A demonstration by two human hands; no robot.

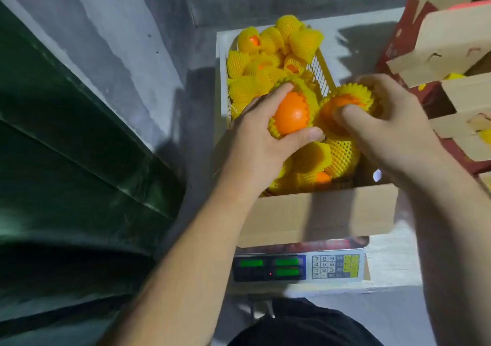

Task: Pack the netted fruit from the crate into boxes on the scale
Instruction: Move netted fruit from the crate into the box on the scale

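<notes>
Your left hand [261, 130] and right hand [386, 122] each have fingers clamped round a netted orange [291, 113], both held just above the box [318, 210] on the scale [297, 267], crate [322, 73] behind, so drop straight down.

2 hands [268, 130], 2 held oranges [291, 113], 1 crate [321, 73], 1 box [318, 212], 1 scale [297, 267].

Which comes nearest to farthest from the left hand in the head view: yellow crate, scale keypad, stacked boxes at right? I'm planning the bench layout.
From the left hand:
1. Yellow crate, just beyond the fingers.
2. Scale keypad, below the box, toward the person.
3. Stacked boxes, far right.
</notes>
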